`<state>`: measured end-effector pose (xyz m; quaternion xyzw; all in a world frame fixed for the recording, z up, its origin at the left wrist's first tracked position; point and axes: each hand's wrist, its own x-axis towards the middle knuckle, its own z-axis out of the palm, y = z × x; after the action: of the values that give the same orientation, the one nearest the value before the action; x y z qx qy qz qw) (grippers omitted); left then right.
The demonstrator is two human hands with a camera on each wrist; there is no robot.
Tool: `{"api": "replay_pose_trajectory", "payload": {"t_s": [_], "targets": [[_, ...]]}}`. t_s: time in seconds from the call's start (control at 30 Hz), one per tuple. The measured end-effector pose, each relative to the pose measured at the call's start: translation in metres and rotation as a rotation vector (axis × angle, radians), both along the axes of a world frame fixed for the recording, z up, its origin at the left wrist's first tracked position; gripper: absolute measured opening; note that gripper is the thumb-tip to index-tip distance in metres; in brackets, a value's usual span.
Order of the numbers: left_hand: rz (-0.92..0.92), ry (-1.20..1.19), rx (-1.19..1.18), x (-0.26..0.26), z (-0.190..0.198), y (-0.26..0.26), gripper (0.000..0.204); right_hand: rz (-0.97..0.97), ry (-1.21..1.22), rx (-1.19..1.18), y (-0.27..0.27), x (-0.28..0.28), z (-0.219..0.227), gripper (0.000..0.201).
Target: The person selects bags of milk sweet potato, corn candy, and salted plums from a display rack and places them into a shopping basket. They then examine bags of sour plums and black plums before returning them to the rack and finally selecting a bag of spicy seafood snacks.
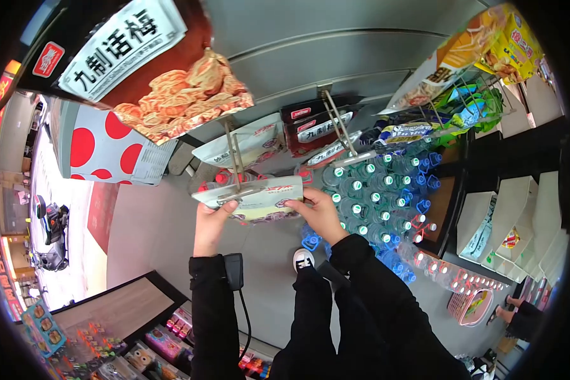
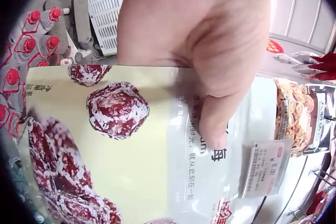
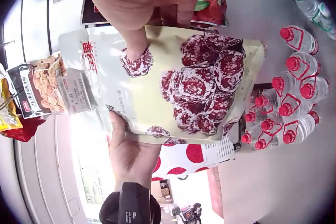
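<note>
Both hands hold a pale green and white pouch of dried plums (image 1: 259,209) in front of the hanging rack. My left hand (image 1: 210,227) grips one side, its thumb lying across the printed front in the left wrist view. On the opposite side my right hand (image 1: 323,215) pinches the pouch, thumb on the pictured plums and the other fingers behind. A metal hook (image 1: 234,152) reaches out just above the pouch's top edge, and its price tag (image 2: 265,169) overlaps the pouch in the left wrist view. Behind it hangs another pale pouch (image 1: 250,142).
Dark red pouches (image 1: 313,130) hang on the neighbouring hook, and a large brown pouch (image 1: 177,95) at upper left. Many water bottles (image 1: 373,202) stand on the floor to the right. A red-dotted box (image 1: 107,149) is at left, a goods shelf (image 1: 120,301) at lower left.
</note>
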<state>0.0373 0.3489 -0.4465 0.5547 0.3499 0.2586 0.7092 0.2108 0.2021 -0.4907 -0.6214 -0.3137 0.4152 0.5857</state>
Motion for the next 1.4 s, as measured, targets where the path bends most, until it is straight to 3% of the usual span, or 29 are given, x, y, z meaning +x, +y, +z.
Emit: {"api": "replay_pose_trajectory", "payload": {"t_s": [0.13, 0.33, 0.47, 0.53, 0.6, 0.67, 0.7, 0.77, 0.87, 0.93, 1.0, 1.03, 1.07, 1.17, 1.4], "targets": [[-0.018, 0.021, 0.001, -0.003, -0.001, -0.002, 0.029, 0.052, -0.006, -0.018, -0.005, -0.001, -0.003, 0.02], [-0.036, 0.102, -0.094, -0.02, -0.038, -0.02, 0.033, 0.043, -0.045, -0.07, -0.027, -0.012, -0.037, 0.021], [-0.055, 0.135, -0.186, -0.012, -0.075, -0.044, 0.032, 0.182, -0.098, -0.274, -0.053, 0.01, -0.05, 0.021], [-0.146, 0.199, -0.155, 0.006, -0.069, -0.058, 0.031, -0.001, -0.322, -0.236, -0.066, 0.034, -0.047, 0.034], [-0.218, 0.281, -0.228, 0.025, -0.054, -0.06, 0.033, -0.123, -0.33, -0.114, -0.071, 0.067, -0.049, 0.049], [-0.25, 0.1, -0.05, 0.051, -0.036, -0.061, 0.03, -0.195, -0.282, -0.076, -0.065, 0.098, -0.029, 0.058], [-0.249, 0.099, -0.049, 0.061, -0.032, -0.059, 0.03, -0.195, -0.283, -0.075, -0.057, 0.111, -0.028, 0.058], [-0.366, 0.108, 0.215, 0.078, -0.023, -0.054, 0.025, -0.176, -0.448, -0.043, -0.041, 0.129, -0.021, 0.066], [-0.49, 0.195, 0.351, 0.103, -0.01, -0.048, 0.021, -0.122, -0.411, -0.018, -0.025, 0.141, -0.007, 0.073], [-0.493, 0.254, 0.301, 0.112, -0.014, -0.043, 0.022, -0.175, -0.291, 0.073, -0.02, 0.144, -0.008, 0.065], [-0.499, 0.315, 0.242, 0.115, -0.013, -0.043, 0.023, -0.045, -0.237, -0.042, -0.025, 0.151, -0.009, 0.045], [-0.422, 0.241, 0.233, 0.116, -0.01, -0.046, 0.024, -0.062, -0.133, 0.052, -0.028, 0.151, -0.013, 0.023], [-0.344, 0.166, 0.223, 0.116, -0.008, -0.047, 0.025, -0.066, -0.132, 0.048, -0.034, 0.151, -0.015, 0.023], [-0.353, 0.223, 0.22, 0.108, -0.011, -0.048, 0.024, -0.063, -0.101, 0.141, -0.052, 0.142, 0.005, 0.012], [-0.302, 0.253, 0.151, 0.093, 0.005, -0.066, 0.025, 0.003, 0.112, 0.098, -0.076, 0.118, 0.012, 0.016]]}}
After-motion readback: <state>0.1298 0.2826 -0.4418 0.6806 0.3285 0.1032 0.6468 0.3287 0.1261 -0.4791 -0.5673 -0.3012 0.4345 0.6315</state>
